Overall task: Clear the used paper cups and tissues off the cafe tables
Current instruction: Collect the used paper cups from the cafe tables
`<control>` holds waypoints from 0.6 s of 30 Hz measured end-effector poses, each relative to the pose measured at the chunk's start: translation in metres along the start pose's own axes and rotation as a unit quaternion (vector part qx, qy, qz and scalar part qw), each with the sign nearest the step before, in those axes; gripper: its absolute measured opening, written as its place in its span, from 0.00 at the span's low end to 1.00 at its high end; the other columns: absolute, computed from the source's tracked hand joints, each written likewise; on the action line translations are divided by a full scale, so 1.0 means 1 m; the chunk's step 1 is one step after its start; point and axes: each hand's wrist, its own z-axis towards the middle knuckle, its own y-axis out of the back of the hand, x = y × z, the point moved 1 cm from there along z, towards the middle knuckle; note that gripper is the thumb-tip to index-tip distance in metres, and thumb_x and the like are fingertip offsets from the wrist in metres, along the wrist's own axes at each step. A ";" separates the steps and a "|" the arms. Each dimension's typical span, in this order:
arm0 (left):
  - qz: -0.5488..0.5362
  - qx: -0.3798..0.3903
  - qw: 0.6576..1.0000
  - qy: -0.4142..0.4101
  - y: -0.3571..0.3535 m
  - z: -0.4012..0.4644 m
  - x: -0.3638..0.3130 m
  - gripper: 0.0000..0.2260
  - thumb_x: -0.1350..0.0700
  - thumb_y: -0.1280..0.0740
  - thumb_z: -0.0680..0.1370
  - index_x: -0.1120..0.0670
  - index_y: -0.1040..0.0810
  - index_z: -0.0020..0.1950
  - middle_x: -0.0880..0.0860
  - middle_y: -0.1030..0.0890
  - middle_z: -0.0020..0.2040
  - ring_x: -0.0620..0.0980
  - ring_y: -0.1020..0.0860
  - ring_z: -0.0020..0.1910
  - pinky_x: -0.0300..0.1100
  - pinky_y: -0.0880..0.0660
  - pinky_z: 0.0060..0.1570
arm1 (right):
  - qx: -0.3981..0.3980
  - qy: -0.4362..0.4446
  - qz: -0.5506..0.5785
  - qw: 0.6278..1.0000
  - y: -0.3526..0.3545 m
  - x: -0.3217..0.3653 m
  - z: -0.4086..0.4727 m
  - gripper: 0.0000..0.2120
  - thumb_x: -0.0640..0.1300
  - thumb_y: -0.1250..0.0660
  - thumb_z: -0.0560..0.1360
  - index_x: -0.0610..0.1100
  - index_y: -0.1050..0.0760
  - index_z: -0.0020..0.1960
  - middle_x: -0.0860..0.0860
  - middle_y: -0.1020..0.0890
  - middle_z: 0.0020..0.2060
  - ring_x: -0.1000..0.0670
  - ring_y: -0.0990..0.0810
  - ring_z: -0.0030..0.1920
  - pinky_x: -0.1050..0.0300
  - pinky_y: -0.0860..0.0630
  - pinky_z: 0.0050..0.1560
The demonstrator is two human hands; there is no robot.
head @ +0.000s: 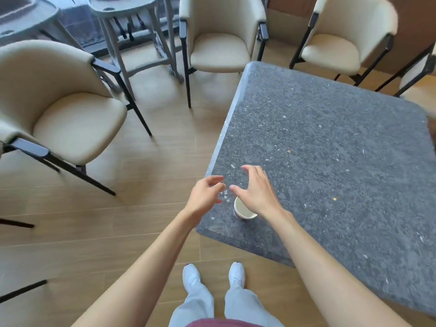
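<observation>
A white paper cup (241, 210) with a dark red band stands upright near the left corner of the dark speckled table (330, 149). My right hand (256, 190) hovers above it with fingers spread and loosely bent, covering part of its rim and holding nothing. My left hand (206, 192) hangs just left of the cup, over the table's left edge, fingers loosely curled and empty. No tissues show on the table.
Cream armchairs with black legs stand at the left (61, 109), at the far side (221, 41) and at the back right (346, 41). Grey high chairs (132, 24) stand at the back left. My feet (213, 277) are on the wooden floor by the table's near corner.
</observation>
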 end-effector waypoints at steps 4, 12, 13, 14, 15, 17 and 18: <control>-0.040 -0.074 0.996 -0.042 0.031 -0.017 -0.031 0.14 0.62 0.35 0.79 0.57 0.20 0.65 0.54 0.18 0.58 0.49 0.20 0.53 0.46 0.18 0.50 | -0.008 0.062 0.061 0.996 0.017 0.049 0.015 0.27 0.50 0.29 0.77 0.43 0.30 0.71 0.47 0.26 0.66 0.48 0.27 0.69 0.52 0.32 0.70; -0.148 -0.295 0.938 -0.110 0.090 -0.106 -0.059 0.10 0.62 0.34 0.80 0.54 0.18 0.59 0.51 0.17 0.57 0.51 0.19 0.58 0.49 0.18 0.55 | 0.096 0.189 0.180 0.961 0.018 0.143 0.008 0.17 0.47 0.29 0.77 0.44 0.24 0.64 0.53 0.19 0.59 0.55 0.21 0.57 0.73 0.31 0.50; -0.159 -0.327 0.924 -0.115 0.097 -0.124 -0.057 0.09 0.62 0.34 0.80 0.54 0.18 0.58 0.52 0.17 0.57 0.51 0.19 0.58 0.48 0.18 0.55 | 0.120 0.203 0.192 0.953 0.014 0.154 0.001 0.17 0.47 0.29 0.77 0.44 0.24 0.64 0.52 0.19 0.59 0.54 0.21 0.57 0.72 0.30 0.51; -0.167 -0.357 0.911 -0.120 0.103 -0.142 -0.054 0.09 0.62 0.35 0.80 0.54 0.18 0.58 0.53 0.17 0.57 0.51 0.19 0.58 0.48 0.18 0.54 | 0.144 0.218 0.204 0.943 0.011 0.166 -0.007 0.16 0.46 0.29 0.78 0.43 0.23 0.64 0.52 0.18 0.58 0.54 0.20 0.57 0.68 0.28 0.54; -0.174 -0.386 0.897 -0.125 0.109 -0.161 -0.050 0.09 0.62 0.35 0.81 0.54 0.18 0.58 0.53 0.17 0.57 0.51 0.19 0.57 0.47 0.18 0.54 | 0.169 0.230 0.212 0.935 0.006 0.178 -0.017 0.15 0.45 0.29 0.78 0.43 0.23 0.63 0.51 0.18 0.58 0.53 0.19 0.57 0.65 0.26 0.56; -0.189 -0.440 0.868 -0.128 0.117 -0.202 -0.038 0.09 0.61 0.36 0.82 0.53 0.18 0.56 0.55 0.17 0.57 0.51 0.18 0.57 0.47 0.18 0.54 | 0.219 0.249 0.226 0.916 -0.006 0.200 -0.038 0.13 0.44 0.29 0.78 0.45 0.22 0.61 0.52 0.17 0.56 0.53 0.18 0.56 0.55 0.22 0.61; -0.196 -0.463 0.854 -0.129 0.120 -0.224 -0.031 0.09 0.60 0.37 0.82 0.53 0.18 0.56 0.55 0.16 0.56 0.51 0.18 0.56 0.47 0.18 0.54 | 0.242 0.262 0.232 0.905 -0.013 0.212 -0.051 0.12 0.45 0.29 0.77 0.46 0.22 0.60 0.53 0.16 0.55 0.53 0.18 0.56 0.50 0.22 0.62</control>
